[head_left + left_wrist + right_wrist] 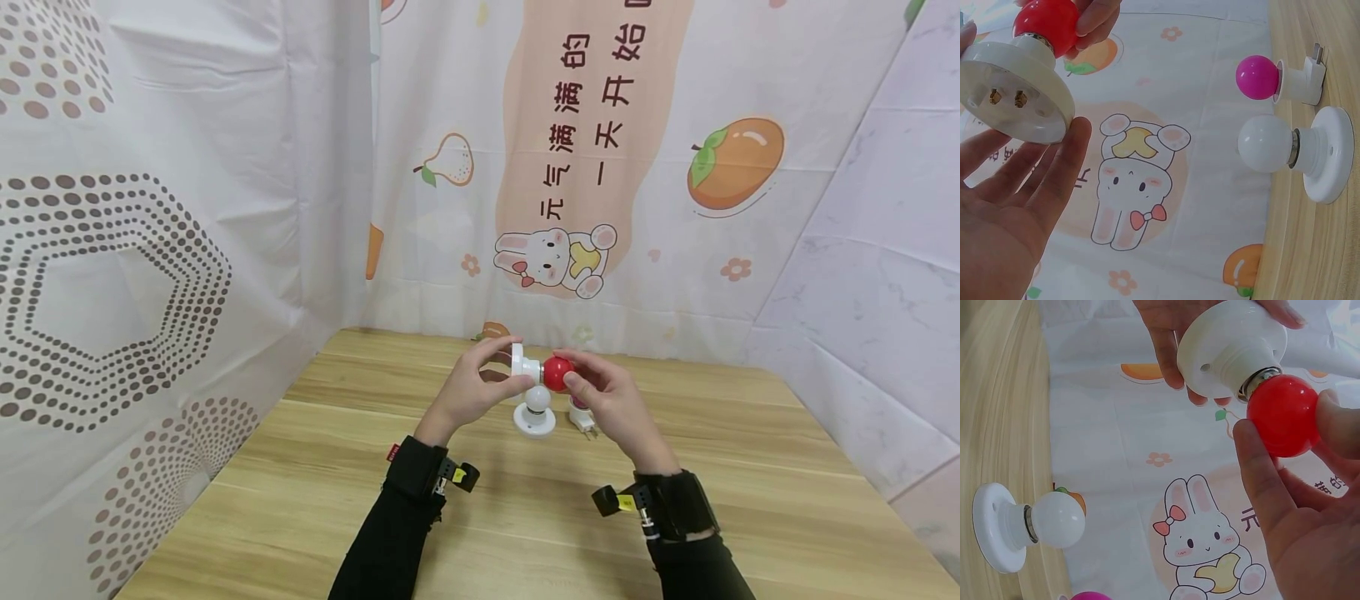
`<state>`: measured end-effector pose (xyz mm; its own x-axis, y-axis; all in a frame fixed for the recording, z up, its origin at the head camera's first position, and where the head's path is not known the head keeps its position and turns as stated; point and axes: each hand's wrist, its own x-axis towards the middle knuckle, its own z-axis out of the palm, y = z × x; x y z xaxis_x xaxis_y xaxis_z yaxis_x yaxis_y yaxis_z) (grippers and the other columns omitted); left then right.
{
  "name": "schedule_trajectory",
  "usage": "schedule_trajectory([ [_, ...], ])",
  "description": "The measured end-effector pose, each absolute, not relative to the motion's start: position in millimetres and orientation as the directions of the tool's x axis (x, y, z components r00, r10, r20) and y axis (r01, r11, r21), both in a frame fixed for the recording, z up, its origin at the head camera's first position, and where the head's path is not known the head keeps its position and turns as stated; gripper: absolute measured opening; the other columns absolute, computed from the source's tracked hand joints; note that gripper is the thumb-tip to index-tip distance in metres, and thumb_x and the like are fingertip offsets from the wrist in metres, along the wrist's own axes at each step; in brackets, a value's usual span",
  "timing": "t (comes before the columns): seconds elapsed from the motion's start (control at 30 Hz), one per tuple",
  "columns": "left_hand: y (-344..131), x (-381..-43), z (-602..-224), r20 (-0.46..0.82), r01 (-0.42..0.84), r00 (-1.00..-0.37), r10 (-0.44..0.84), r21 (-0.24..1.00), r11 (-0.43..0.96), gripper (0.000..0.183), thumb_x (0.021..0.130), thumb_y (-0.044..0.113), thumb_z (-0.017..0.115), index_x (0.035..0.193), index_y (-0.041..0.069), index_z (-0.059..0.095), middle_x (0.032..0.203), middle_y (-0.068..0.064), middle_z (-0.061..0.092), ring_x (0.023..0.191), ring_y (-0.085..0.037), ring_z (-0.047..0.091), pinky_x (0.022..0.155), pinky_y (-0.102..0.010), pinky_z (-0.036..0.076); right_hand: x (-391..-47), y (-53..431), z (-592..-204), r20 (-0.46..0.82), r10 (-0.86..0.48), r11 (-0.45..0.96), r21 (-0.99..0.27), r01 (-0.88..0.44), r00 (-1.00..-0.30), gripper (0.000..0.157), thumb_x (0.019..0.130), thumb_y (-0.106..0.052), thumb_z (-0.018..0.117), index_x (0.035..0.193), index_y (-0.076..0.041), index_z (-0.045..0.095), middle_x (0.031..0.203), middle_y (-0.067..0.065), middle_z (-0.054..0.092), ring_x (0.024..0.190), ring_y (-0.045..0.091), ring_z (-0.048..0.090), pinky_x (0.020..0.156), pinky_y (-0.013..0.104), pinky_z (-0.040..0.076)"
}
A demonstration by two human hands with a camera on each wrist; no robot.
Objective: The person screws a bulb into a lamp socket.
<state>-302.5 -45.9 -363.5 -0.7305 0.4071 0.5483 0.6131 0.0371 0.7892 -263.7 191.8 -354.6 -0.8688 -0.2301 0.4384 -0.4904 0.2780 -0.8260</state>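
Above the table, my left hand (477, 385) grips a round white lamp socket (1222, 353) by its base. Its underside, with two brass-coloured contacts, faces the left wrist view. My right hand (611, 404) holds a red light bulb (1284, 415) between thumb and fingers. The bulb's metal cap sits at the mouth of the socket, with part of the cap showing; how deep it goes I cannot tell. Below the hands, a white bulb (1265, 143) stands upright in a second white socket (1334, 155) on the table.
Beside the white bulb lies a plug-in socket (1302, 81) with two prongs and a magenta bulb (1257, 77) in it. The wood-grain table (480, 533) meets a printed curtain (442, 275) at the back. More curtains hang at left and right.
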Motion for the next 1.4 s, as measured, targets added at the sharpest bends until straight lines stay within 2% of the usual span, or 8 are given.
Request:
schedule_trajectory([
  [0.4, -45.3, -301.1, -362.9, 0.549, 0.616, -0.733, 0.401, 0.786, 0.05, 0.055, 0.089, 0.013, 0.078, 0.14, 0.007, 0.059, 0.117, -0.015, 0.062, 0.107, -0.03, 0.062, 0.088, -0.04, 0.058, -263.2, 190.1, -354.3, 0.369, -0.195, 0.253, -0.876, -0.41, -0.909, 0.041, 0.103, -0.02, 0.061, 0.14, -0.003, 0.06, 0.124, 0.022, 0.064, 0.097, 0.017, 0.067, 0.08, 0.025, 0.056],
  [0.57, -45.8, -299.7, -361.6, 0.55, 0.619, -0.735, 0.397, 0.783, 0.062, 0.057, 0.088, 0.017, 0.079, 0.141, 0.009, 0.059, 0.117, -0.012, 0.062, 0.106, -0.026, 0.061, 0.088, -0.037, 0.058, -263.6, 189.7, -353.5, 0.342, -0.183, 0.248, -0.891, -0.38, -0.922, 0.043, 0.103, -0.025, 0.063, 0.14, -0.005, 0.06, 0.125, 0.02, 0.065, 0.097, 0.019, 0.068, 0.081, 0.026, 0.057],
  [0.7, -45.7, -299.5, -361.9, 0.549, 0.62, -0.735, 0.398, 0.782, 0.068, 0.057, 0.088, 0.018, 0.079, 0.14, 0.008, 0.059, 0.117, -0.012, 0.061, 0.107, -0.028, 0.061, 0.088, -0.037, 0.058, -263.3, 189.6, -353.1, 0.317, -0.181, 0.227, -0.907, -0.353, -0.931, 0.044, 0.103, -0.026, 0.062, 0.141, -0.006, 0.06, 0.13, 0.019, 0.063, 0.1, 0.019, 0.069, 0.083, 0.029, 0.057],
  [0.8, -45.0, -300.0, -362.8, 0.543, 0.617, -0.738, 0.401, 0.783, 0.074, 0.057, 0.088, 0.017, 0.079, 0.141, 0.008, 0.059, 0.118, -0.011, 0.06, 0.108, -0.033, 0.06, 0.089, -0.037, 0.058, -263.4, 189.7, -353.3, 0.301, -0.179, 0.22, -0.916, -0.336, -0.937, 0.044, 0.103, -0.027, 0.062, 0.142, -0.004, 0.059, 0.132, 0.02, 0.062, 0.104, 0.019, 0.068, 0.085, 0.03, 0.057],
  [0.97, -43.7, -299.7, -363.0, 0.533, 0.611, -0.746, 0.4, 0.787, 0.09, 0.058, 0.088, 0.011, 0.08, 0.141, 0.007, 0.058, 0.12, -0.012, 0.059, 0.11, -0.033, 0.059, 0.091, -0.041, 0.057, -263.2, 189.6, -353.4, 0.287, -0.175, 0.214, -0.922, -0.321, -0.942, 0.046, 0.104, -0.026, 0.06, 0.142, -0.001, 0.057, 0.132, 0.022, 0.061, 0.104, 0.02, 0.067, 0.084, 0.028, 0.057],
  [1.17, -42.9, -299.1, -362.5, 0.537, 0.612, -0.749, 0.387, 0.785, 0.095, 0.059, 0.088, 0.008, 0.078, 0.142, 0.004, 0.056, 0.123, -0.015, 0.058, 0.11, -0.033, 0.058, 0.091, -0.045, 0.057, -263.0, 188.4, -351.8, 0.277, -0.175, 0.203, -0.929, -0.31, -0.945, 0.045, 0.103, -0.027, 0.061, 0.142, -0.004, 0.058, 0.131, 0.021, 0.061, 0.103, 0.019, 0.069, 0.085, 0.03, 0.057],
  [1.4, -43.8, -302.2, -364.1, 0.534, 0.613, -0.749, 0.393, 0.783, 0.106, 0.055, 0.09, 0.016, 0.077, 0.14, 0.009, 0.057, 0.12, -0.01, 0.058, 0.11, -0.031, 0.059, 0.09, -0.037, 0.057, -262.1, 188.9, -351.6, 0.274, -0.17, 0.219, -0.926, -0.307, -0.947, 0.046, 0.103, -0.028, 0.061, 0.143, -0.005, 0.058, 0.13, 0.021, 0.06, 0.103, 0.023, 0.065, 0.085, 0.031, 0.056],
])
